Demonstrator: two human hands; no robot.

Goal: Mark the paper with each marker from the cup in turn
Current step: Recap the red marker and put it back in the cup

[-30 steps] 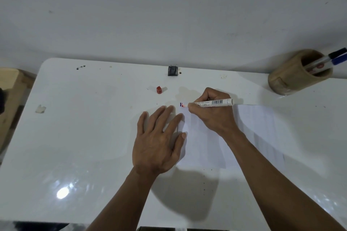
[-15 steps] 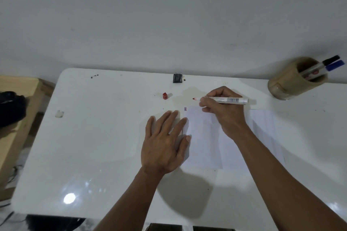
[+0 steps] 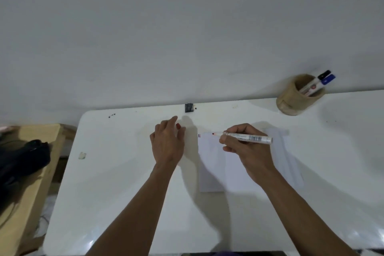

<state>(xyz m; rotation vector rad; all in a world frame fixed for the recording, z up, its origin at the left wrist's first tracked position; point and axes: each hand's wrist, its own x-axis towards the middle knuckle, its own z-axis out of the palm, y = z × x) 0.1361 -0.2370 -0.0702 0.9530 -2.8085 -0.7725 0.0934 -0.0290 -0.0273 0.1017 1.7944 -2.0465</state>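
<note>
While the right hand (image 3: 252,151) keeps its fingers (image 3: 228,137) closed round the uncapped red marker (image 3: 247,137), holding it level with the tip just over the far left corner of the paper (image 3: 212,168), the left hand (image 3: 167,143) hangs above the red cap (image 3: 178,125), which lies on the surface (image 3: 124,172) left of the paper and short of the far edge. Its fingers are loosely curled and hold nothing that I can see; whether they touch the cap cannot be told. Small marks (image 3: 199,135) sit at the paper's far left corner. The cup (image 3: 295,97) stands near the far right of the surface with a black marker (image 3: 324,74) and a blue marker (image 3: 328,79) leaning in it. Judging from this, recapping comes next, and the risks lie there: the cap is small and light, so a careless pinch could flick it toward the far edge; the wet tip hovers close enough to smear a stray line on the sheet or the fingers; and with neither hand pressing it, the paper could slide under the right wrist. A cap pushed on askew would leave the tip to dry.
</note>
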